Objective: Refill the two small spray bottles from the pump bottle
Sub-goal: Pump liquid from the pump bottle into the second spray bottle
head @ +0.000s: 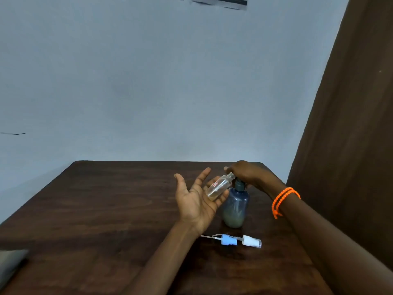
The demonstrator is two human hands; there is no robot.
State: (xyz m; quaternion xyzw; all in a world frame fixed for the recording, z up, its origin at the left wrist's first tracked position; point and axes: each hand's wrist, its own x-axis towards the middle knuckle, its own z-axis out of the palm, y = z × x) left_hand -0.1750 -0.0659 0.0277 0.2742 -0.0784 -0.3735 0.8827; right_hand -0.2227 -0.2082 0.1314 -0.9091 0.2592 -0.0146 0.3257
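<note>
A small clear spray bottle (pixel 219 186) with its cap off hangs tilted above the table, neck up and to the right. My right hand (pixel 246 172) pinches that neck with its fingertips, just over the dark pump head of the blue pump bottle (pixel 235 206), which stands upright with a little liquid at its bottom. My left hand (pixel 194 198) is palm up with fingers spread, its thumb side under the small bottle's base. A blue spray cap (pixel 229 240) and a white spray cap (pixel 252 241) with dip tubes lie on the table in front. I see no second small bottle.
The dark wooden table (pixel 106 209) stands against a pale blue wall. A brown curtain (pixel 350 124) hangs at the right, close to the table's corner. A grey object (pixel 10 262) lies at the table's near left edge. An orange band (pixel 284 199) circles my right wrist.
</note>
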